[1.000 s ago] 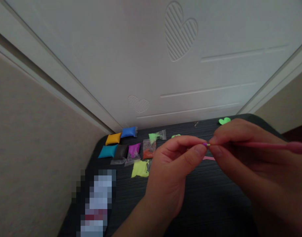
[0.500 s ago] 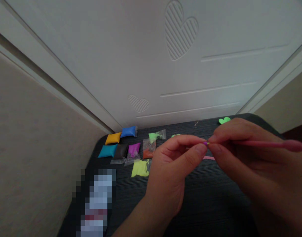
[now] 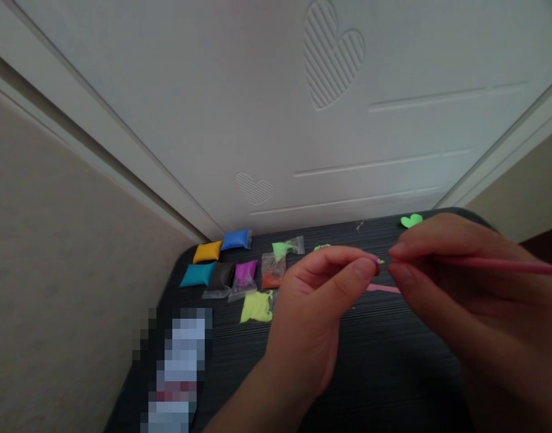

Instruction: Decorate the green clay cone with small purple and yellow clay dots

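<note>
My left hand [image 3: 312,313] pinches a tiny piece of purple and yellow-green clay [image 3: 380,262] between thumb and forefinger; some orange-red also shows at the fingertips. Most of the piece is hidden by the thumb. A pink modelling tool [image 3: 496,264] lies across my right hand [image 3: 478,300], its shaft held in the closed fingers. The right thumb and forefinger tips are just to the right of the clay, a small gap apart from it. Below the hands, a second pink tool [image 3: 384,289] rests on the dark table [image 3: 375,367].
Packets of blue [image 3: 235,240], yellow [image 3: 207,251], teal [image 3: 197,274], black [image 3: 222,276] and purple clay [image 3: 245,274] lie at the left. Near them are opened green [image 3: 282,248], orange [image 3: 273,276] and pale-yellow clay [image 3: 257,307]. A green heart-like shape [image 3: 411,221] lies behind my right hand.
My right fingertips have drawn back slightly to the right, leaving a gap to the clay. The left hand keeps its pinch almost in place.
</note>
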`<action>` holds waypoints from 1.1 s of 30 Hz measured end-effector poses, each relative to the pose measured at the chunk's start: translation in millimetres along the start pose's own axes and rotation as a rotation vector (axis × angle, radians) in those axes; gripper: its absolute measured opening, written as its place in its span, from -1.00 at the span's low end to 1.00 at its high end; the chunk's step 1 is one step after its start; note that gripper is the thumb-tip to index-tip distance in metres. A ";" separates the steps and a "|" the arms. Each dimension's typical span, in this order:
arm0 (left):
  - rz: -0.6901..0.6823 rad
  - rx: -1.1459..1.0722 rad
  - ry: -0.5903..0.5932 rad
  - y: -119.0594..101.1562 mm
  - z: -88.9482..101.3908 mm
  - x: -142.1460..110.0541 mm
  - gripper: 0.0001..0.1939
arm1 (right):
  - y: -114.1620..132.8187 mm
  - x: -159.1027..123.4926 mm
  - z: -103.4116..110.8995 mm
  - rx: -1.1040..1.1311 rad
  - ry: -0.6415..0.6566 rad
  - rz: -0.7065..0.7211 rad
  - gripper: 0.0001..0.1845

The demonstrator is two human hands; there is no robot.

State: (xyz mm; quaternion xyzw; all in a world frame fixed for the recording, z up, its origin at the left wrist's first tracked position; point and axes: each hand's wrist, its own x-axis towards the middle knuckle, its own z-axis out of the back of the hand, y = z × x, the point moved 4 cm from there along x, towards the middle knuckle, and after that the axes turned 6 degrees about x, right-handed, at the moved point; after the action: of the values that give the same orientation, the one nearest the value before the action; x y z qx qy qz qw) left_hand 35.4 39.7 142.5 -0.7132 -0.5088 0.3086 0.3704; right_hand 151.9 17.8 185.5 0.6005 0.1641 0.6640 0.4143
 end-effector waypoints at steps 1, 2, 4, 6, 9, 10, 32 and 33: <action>0.000 0.004 -0.002 -0.4 -0.2 -0.1 -0.93 | 0.1 0.1 0.0 0.002 -0.014 0.011 -0.79; 0.002 0.003 -0.003 -0.8 -0.6 0.0 -0.94 | 0.3 0.2 -1.1 0.004 -0.007 0.025 -0.78; 0.011 -0.014 -0.003 -1.2 -1.7 0.6 -0.95 | 0.9 0.6 -4.2 0.004 0.032 0.057 -0.78; 0.014 -0.030 -0.011 -1.4 -2.1 1.1 -0.95 | 0.5 1.2 -6.2 -0.009 0.054 0.063 -0.77; -0.010 -0.006 -0.035 -2.2 -0.7 1.3 -0.94 | 0.0 2.8 -3.8 -0.032 0.025 0.096 -0.75; -0.021 0.007 -0.037 -2.4 -0.3 1.1 -0.94 | 0.1 3.3 -3.2 -0.042 0.041 0.119 -0.73; -0.119 0.149 -0.032 -6.0 0.7 -2.5 -0.94 | 0.9 3.9 -1.8 -0.148 0.142 0.212 -0.73; -0.121 0.158 -0.032 -6.1 0.7 -2.5 -0.94 | 0.9 3.8 -2.3 -0.142 0.144 0.211 -0.73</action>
State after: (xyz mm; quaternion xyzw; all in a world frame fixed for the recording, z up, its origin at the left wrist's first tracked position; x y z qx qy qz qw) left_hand 31.1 38.7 147.5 -0.6446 -0.5311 0.3362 0.4351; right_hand 149.7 20.7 188.2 0.5345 0.0822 0.7550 0.3709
